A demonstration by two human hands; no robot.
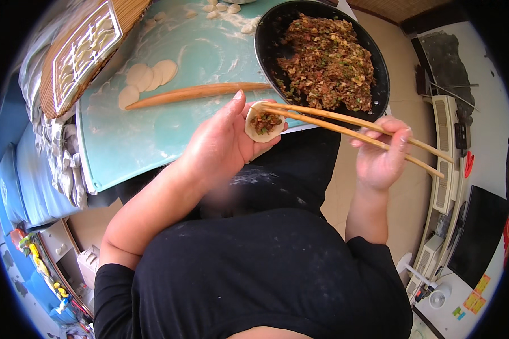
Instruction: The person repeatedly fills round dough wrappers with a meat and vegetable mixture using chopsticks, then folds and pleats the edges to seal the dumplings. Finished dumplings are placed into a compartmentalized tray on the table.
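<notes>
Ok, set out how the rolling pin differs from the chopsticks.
The rolling pin is single; the chopsticks are a pair. The rolling pin is thicker; the chopsticks are slimmer. The rolling pin lies on the mat; the chopsticks are in the right hand. Both are long and wood-coloured.

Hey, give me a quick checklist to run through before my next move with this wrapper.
1. Wrapper held in left hand: ok.
2. Filling on the wrapper: ok, in its middle.
3. Chopsticks in right hand: ok.
4. Chopsticks clear of the wrapper: not ok, their tips overlap its upper part in this view.
5. Wrapper's underside untorn: cannot tell, hidden.
6. Spare wrappers within view: ok, beside the rolling pin.
</notes>
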